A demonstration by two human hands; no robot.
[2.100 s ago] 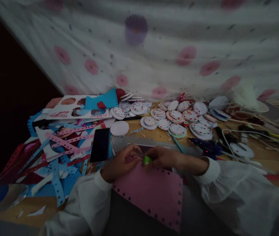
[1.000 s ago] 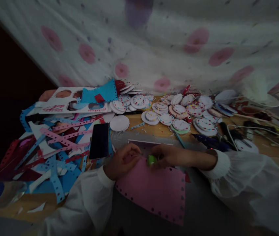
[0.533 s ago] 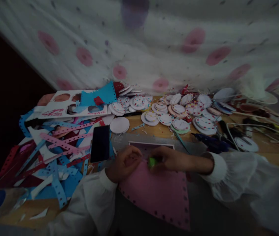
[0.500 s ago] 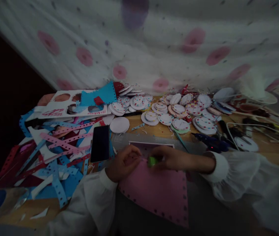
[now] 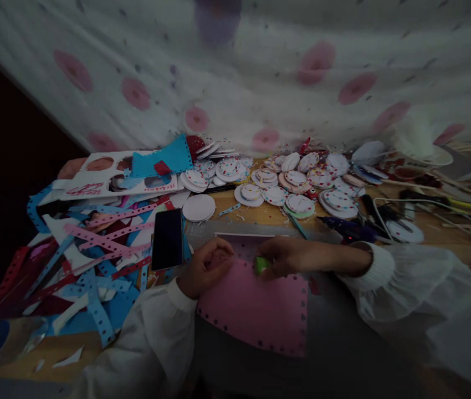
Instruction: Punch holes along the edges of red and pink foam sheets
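A pink sheet [image 5: 252,310] with small dark holes or dots along its edges lies over the dark grey surface, its curved edge toward me. My left hand [image 5: 210,266] pinches the sheet's upper left corner between thumb and fingers. In my right hand [image 5: 283,257] is a small bright-green block [image 5: 262,265], held at the sheet's upper edge; the fingers cover part of it, and its exact kind cannot be made out. Behind both hands a pale-edged, dark flat piece [image 5: 252,244] is partly hidden.
On the left, beside a phone [image 5: 168,239], lies a heap of dotted paper strips [image 5: 106,244]. Several decorated white discs [image 5: 297,183] are piled along the back. At the right are a dark glue gun [image 5: 347,228], a white cable [image 5: 379,213] and other tools. A patterned curtain [image 5: 235,72] hangs behind.
My right hand and the green block have shifted slightly right along the sheet's upper edge, apart from my left hand. The left hand keeps its pinch, and the camera view has shifted a little.
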